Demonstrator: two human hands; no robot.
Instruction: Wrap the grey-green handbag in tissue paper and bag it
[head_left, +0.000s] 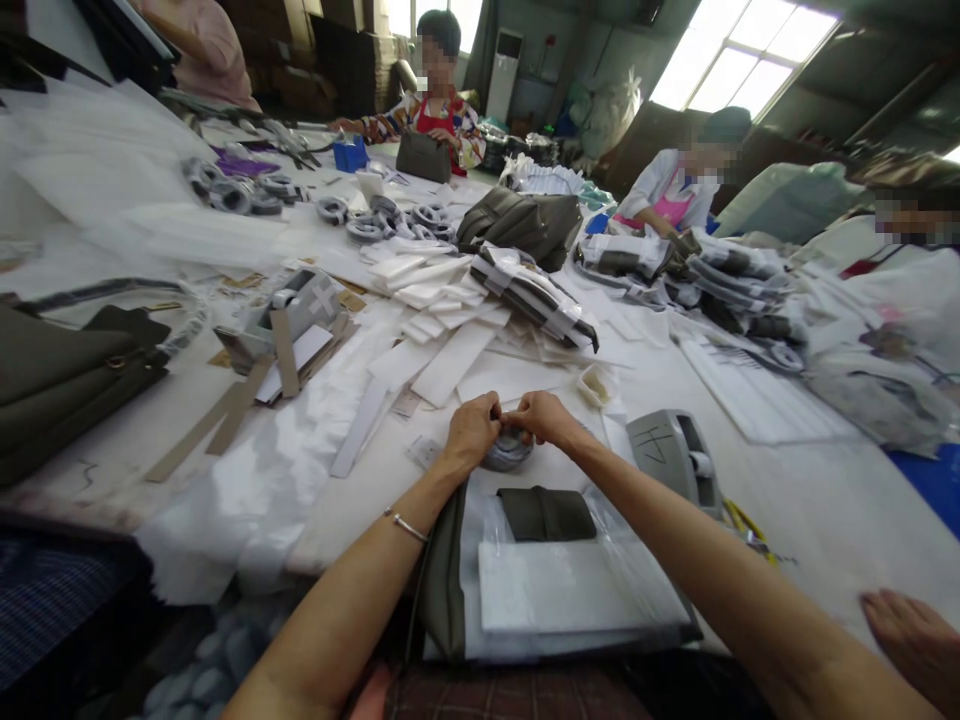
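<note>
My left hand and my right hand meet at the table's middle, fingers pinched together on a grey coiled strap bundle wrapped in clear film. Just in front of them, toward me, lies an olive-green bag under clear plastic with a white foam sheet across it. A thin bracelet circles my left wrist.
A grey tape dispenser stands right of my hands, another at left. White foam strips are piled beyond. Olive bags and wrapped strap rolls lie further back. Other people work at the far side; someone's hand rests at lower right.
</note>
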